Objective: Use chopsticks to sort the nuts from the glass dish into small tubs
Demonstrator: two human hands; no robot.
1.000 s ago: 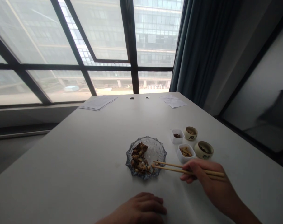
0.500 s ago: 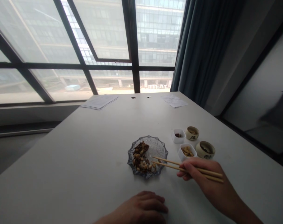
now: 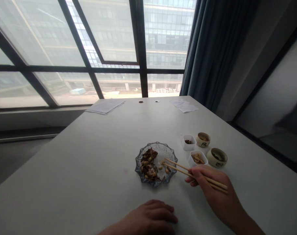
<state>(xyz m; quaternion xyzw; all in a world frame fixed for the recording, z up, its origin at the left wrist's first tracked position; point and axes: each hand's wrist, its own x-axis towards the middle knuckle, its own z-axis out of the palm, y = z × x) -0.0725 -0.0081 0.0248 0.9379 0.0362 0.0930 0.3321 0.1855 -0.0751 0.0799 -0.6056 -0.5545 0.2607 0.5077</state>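
Note:
My right hand is closed around a pair of wooden chopsticks. Their tips are close together over a scalloped clear glass plate; whether they pinch a small piece I cannot make out. Dark dried bits and pale nuts or seeds lie heaped on the plate's left side. A few loose pale pieces rest toward its right. In front of the plate, my left hand lies palm down on the white table, fingers extended and slightly bent, with nothing visible in it.
Right of the plate stand two white square cups, one holding dark bits, the other yellowish pieces. Beside them are two cream cups with dark characters. Paper sheets lie at the table's far corners, before the window.
The chopstick tips have shifted slightly up and toward the plate's middle. Loose pale pieces now show at its right side. My left hand stays in place.

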